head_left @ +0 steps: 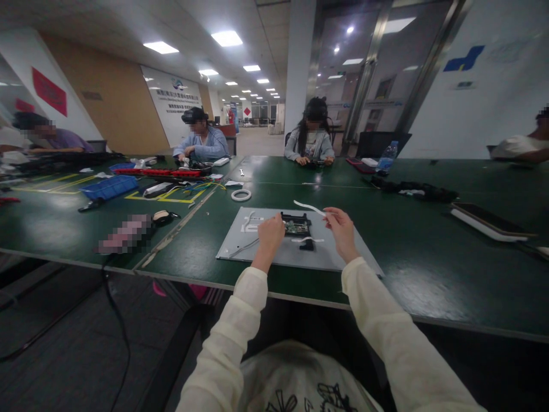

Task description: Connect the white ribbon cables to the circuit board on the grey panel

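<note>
A flat grey panel point(283, 258) lies on the green table in front of me. On it sits a circuit board in a black frame point(295, 224). My left hand point(271, 236) is closed at the left edge of that frame; what its fingers hold, if anything, is hidden. Between finger and thumb, my right hand point(342, 230) pinches a narrow white strip point(309, 206), its free end reaching left above the panel. A small black part point(306, 245) lies below the board, with another pale strip beside it. A thin grey strip point(246, 248) runs over the panel's left side.
Behind the panel lies a roll of white tape point(241, 195). To the left are a blue tray point(108, 187), cables and a blurred pinkish object point(126, 233). At right are a dark flat device point(491, 221) and a water bottle point(387, 157). Several people sit around the table.
</note>
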{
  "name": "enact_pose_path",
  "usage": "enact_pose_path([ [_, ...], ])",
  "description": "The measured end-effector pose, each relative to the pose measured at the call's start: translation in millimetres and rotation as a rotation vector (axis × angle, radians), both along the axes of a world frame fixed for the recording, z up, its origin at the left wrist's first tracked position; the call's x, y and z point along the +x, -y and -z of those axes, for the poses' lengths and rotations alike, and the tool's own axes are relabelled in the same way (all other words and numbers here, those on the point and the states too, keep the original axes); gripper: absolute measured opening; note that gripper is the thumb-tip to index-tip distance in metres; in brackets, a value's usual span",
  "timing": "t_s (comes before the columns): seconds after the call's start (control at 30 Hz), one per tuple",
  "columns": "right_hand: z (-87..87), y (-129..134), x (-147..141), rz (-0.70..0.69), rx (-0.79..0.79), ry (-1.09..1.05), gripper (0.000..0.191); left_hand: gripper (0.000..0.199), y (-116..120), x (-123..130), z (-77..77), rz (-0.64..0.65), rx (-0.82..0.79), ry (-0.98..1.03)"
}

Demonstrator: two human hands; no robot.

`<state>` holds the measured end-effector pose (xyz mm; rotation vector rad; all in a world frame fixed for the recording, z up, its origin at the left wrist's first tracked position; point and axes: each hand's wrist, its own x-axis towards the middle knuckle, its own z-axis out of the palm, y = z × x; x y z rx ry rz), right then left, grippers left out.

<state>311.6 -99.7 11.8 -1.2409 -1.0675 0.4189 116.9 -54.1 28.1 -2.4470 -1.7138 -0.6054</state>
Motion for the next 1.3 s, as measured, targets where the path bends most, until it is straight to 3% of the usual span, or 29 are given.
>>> enact_pose_path([
  [0.23,-1.9,-29,5,-0.019,-0.154,-0.082,0.038,0.027,1,3,2.4,0.035,0.027,-0.01],
  [0.5,27.8,-46,5,-0.042,-0.305,-0.021,0.035,0.025,-4,5,7.3,0.057,0.028,0.008],
  [0.77,34.5,-49,8,0.03,-0.354,0.046,0.028,0.024,-7,7,9.6,0.065,0.082,0.068],
  [0.97,38.3,-51,10,0.051,-0.385,0.113,0.022,0.027,-38,29,3.3,0.231,0.113,0.105],
  [1.1,37.8,-51,11,0.062,-0.395,0.139,0.021,0.039,-66,49,3.8,0.402,0.014,0.065],
  [1.3,38.5,-50,12,0.068,-0.402,0.152,0.023,0.041,-86,59,13.6,0.47,-0.156,-0.081],
])
